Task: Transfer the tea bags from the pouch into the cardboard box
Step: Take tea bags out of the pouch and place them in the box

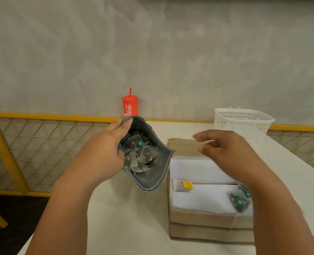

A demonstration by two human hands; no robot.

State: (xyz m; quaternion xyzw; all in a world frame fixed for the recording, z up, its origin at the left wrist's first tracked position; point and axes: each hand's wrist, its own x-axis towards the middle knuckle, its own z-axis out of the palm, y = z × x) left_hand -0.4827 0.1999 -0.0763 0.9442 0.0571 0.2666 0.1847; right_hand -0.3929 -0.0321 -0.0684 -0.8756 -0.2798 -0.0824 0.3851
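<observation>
The dark grey, soft-sided foil pouch (pixel 152 173) stands just left of the brown cardboard box (pixel 207 219), its mouth pulled wide and touching the box's near-left corner. The left hand (pixel 104 150) has its grip pinched on the pouch's rim on the side away from the box, with the thumb inside and the fingers curled over the edge. Inside lies a loose heap of grey mesh pyramid tea bags (pixel 143 155) with green tags and thin white strings.

The right hand (pixel 231 153) hovers over the far part of the box. Its grip is slack, the fingers are apart and lightly curved, and it seems to hold nothing, though blur makes this hard to be sure of. At the right end of the box, two green-tagged tea bags (pixel 239 201) already lie on the white paper lining (pixel 198 170). A flat sachet with a yellow tag (pixel 182 185) lies at the left end.

The bags look nearly weightless, soft and easy to crush, and their strings are tangled, so one lift may drag out several. A light pinch on a tag or a top corner seems safest, because squeezing the mesh body could split it. The pouch itself is limp and likely to fold shut if released.

Beyond the box on the pale worktop (pixel 134 218) stand a white plastic basket (pixel 244 124) and, further left, a red lidded cup with a straw (pixel 130 106).
</observation>
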